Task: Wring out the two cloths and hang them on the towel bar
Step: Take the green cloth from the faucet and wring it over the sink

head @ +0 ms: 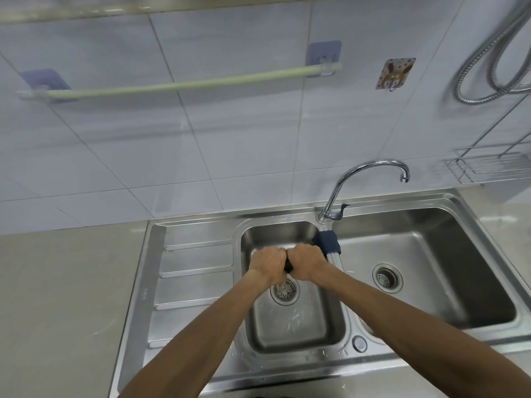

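Observation:
My left hand [267, 264] and my right hand [306, 261] are clenched side by side over the left sink basin [290, 328]. Between them they grip a dark cloth [288, 267], of which only a small dark bit shows under the knuckles. A second cloth [327, 242], dark blue with a white edge, lies draped over the divider between the two basins, just right of my right hand. The pale green towel bar [184, 85] runs along the tiled wall above, with nothing on it.
A chrome faucet [370, 179] arches over the right basin [425, 271]. A ribbed drainboard [195, 271] lies left of the basins. A wire rack [488, 168] and a metal shower hose [488, 67] hang at the right. A patterned hook [395, 73] sticks on the wall.

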